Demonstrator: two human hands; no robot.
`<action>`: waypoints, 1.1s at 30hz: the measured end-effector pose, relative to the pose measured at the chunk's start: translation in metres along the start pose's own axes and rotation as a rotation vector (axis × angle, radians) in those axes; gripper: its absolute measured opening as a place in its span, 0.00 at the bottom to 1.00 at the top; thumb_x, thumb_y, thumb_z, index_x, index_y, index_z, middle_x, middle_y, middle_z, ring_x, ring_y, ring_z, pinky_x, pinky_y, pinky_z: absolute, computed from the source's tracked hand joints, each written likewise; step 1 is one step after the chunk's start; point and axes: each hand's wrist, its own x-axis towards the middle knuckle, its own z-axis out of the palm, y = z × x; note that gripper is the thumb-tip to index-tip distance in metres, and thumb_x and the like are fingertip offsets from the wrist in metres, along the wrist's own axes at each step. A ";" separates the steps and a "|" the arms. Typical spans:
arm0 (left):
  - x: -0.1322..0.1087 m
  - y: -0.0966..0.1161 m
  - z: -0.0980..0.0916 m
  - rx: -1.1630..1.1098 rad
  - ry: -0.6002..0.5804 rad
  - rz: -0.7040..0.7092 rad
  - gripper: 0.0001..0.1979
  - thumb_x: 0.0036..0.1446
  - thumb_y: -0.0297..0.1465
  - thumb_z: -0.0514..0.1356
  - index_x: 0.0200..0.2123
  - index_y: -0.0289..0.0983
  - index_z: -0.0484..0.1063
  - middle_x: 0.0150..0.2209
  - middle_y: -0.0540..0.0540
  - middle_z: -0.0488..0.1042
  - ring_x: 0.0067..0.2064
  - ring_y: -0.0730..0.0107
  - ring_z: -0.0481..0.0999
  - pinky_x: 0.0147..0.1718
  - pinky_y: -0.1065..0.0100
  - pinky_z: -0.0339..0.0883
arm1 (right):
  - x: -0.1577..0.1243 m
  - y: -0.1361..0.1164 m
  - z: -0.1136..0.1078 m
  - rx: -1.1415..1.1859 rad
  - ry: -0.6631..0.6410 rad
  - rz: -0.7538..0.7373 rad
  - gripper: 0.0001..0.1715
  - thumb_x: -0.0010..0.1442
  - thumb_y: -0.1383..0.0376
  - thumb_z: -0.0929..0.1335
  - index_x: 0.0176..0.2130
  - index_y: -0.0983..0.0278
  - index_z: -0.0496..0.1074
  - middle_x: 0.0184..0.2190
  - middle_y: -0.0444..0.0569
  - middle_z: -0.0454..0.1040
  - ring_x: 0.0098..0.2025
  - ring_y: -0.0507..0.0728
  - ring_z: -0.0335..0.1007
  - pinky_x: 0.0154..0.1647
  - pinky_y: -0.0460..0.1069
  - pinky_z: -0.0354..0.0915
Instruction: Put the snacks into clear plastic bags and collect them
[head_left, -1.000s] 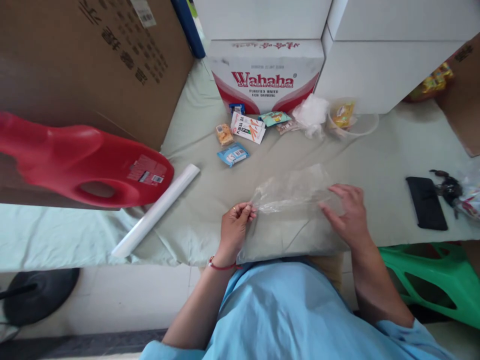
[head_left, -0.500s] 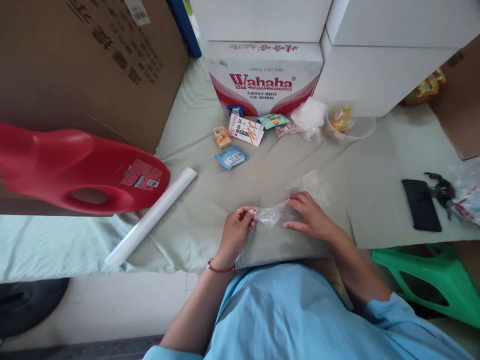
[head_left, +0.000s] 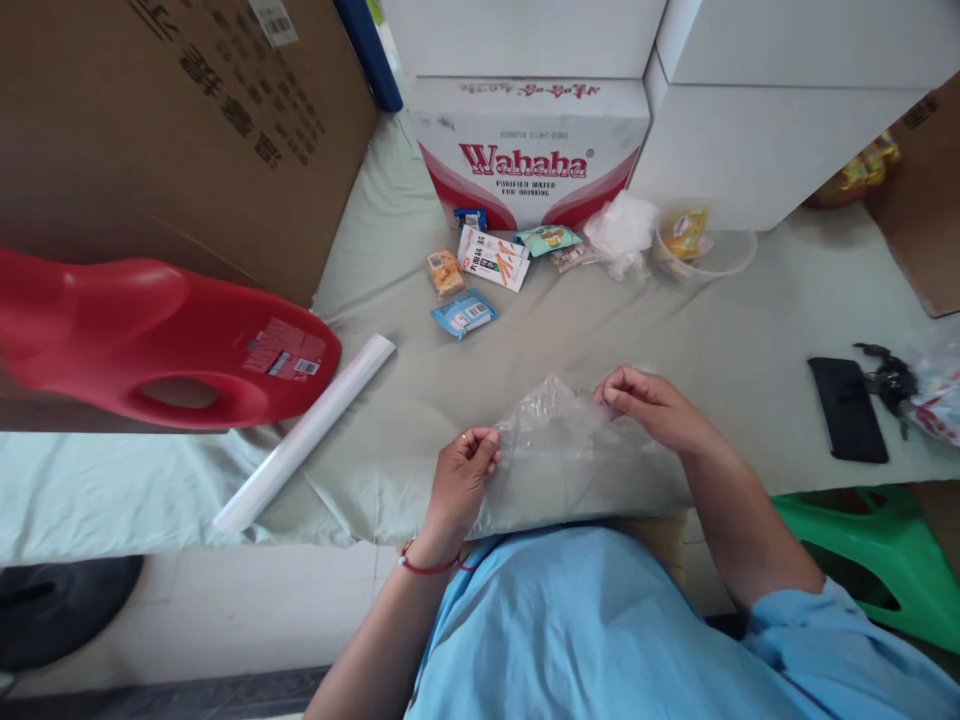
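Note:
A clear plastic bag (head_left: pixel 553 420) stretches between my two hands, thin and crumpled, over the near part of the cloth-covered table. Its left edge is pinched in my left hand (head_left: pixel 463 478), thumb against the fingers. My right hand (head_left: pixel 646 405) pinches the other side, fingers curled. Beyond the bag lie several small snack packets: a light blue one (head_left: pixel 464 313), an orange one (head_left: pixel 445 272), a white one (head_left: pixel 493 258) and a green one (head_left: pixel 547 239).
A white roll (head_left: pixel 304 435) and a large red jug (head_left: pixel 172 340) lie at left. A Wahaha carton (head_left: pixel 532 150) stands behind the packets. Right of it are crumpled white plastic (head_left: pixel 621 230) and a clear bowl (head_left: pixel 731 255). A black phone (head_left: pixel 847 410) and keys (head_left: pixel 891 378) lie at right.
My right hand has moved right and closed from spread fingers to a pinch. The bag has spread wider between my hands. My left hand has shifted slightly left and down.

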 end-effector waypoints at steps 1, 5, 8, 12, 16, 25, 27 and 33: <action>-0.001 0.000 -0.001 0.002 0.005 -0.004 0.25 0.48 0.53 0.71 0.32 0.37 0.77 0.24 0.53 0.71 0.24 0.77 0.63 0.26 0.72 0.58 | 0.000 -0.004 -0.003 -0.059 0.000 -0.029 0.27 0.62 0.40 0.71 0.36 0.61 0.75 0.34 0.48 0.77 0.36 0.57 0.73 0.41 0.52 0.71; -0.003 0.002 0.000 -0.007 0.027 -0.017 0.25 0.47 0.53 0.72 0.31 0.37 0.76 0.24 0.53 0.71 0.24 0.77 0.63 0.26 0.72 0.58 | -0.001 -0.001 0.007 -0.423 -0.026 -0.182 0.36 0.52 0.45 0.79 0.55 0.57 0.76 0.52 0.54 0.77 0.51 0.64 0.74 0.50 0.56 0.73; -0.004 0.003 0.002 -0.025 0.037 -0.008 0.24 0.47 0.52 0.72 0.31 0.37 0.76 0.24 0.53 0.71 0.24 0.77 0.63 0.26 0.72 0.58 | -0.004 0.019 0.029 -0.614 0.029 -0.194 0.52 0.50 0.53 0.82 0.68 0.55 0.66 0.60 0.58 0.73 0.59 0.68 0.72 0.58 0.62 0.70; -0.007 0.004 -0.002 0.007 0.050 0.010 0.23 0.49 0.52 0.72 0.31 0.37 0.76 0.23 0.53 0.71 0.24 0.76 0.64 0.25 0.72 0.57 | -0.002 0.036 0.035 -0.600 0.025 -0.066 0.26 0.64 0.64 0.70 0.61 0.56 0.74 0.41 0.49 0.81 0.42 0.61 0.78 0.48 0.56 0.71; -0.010 0.004 -0.006 0.036 0.052 -0.021 0.25 0.46 0.53 0.72 0.31 0.37 0.76 0.22 0.54 0.69 0.22 0.76 0.62 0.24 0.71 0.56 | 0.001 0.012 0.015 -0.564 0.053 -0.113 0.18 0.68 0.58 0.66 0.54 0.58 0.78 0.36 0.49 0.79 0.37 0.58 0.75 0.42 0.53 0.70; -0.009 -0.002 -0.005 0.071 0.080 -0.015 0.24 0.50 0.54 0.68 0.33 0.38 0.75 0.23 0.53 0.70 0.23 0.73 0.64 0.24 0.70 0.58 | -0.037 0.031 0.059 -0.307 0.394 -0.193 0.57 0.64 0.32 0.63 0.76 0.60 0.49 0.63 0.62 0.70 0.62 0.68 0.70 0.60 0.63 0.69; -0.008 -0.007 -0.006 0.203 0.123 0.051 0.22 0.55 0.52 0.66 0.37 0.38 0.76 0.26 0.51 0.72 0.26 0.70 0.67 0.27 0.68 0.62 | -0.040 0.049 0.072 -0.376 0.433 -0.114 0.57 0.62 0.40 0.70 0.76 0.61 0.49 0.57 0.61 0.75 0.58 0.68 0.72 0.60 0.66 0.68; -0.017 -0.029 -0.002 0.761 0.438 0.772 0.08 0.59 0.33 0.67 0.43 0.42 0.77 0.43 0.39 0.77 0.47 0.56 0.74 0.53 0.52 0.64 | -0.017 0.049 0.056 -0.502 0.327 -0.142 0.17 0.68 0.59 0.67 0.54 0.58 0.76 0.40 0.52 0.80 0.46 0.64 0.75 0.54 0.61 0.70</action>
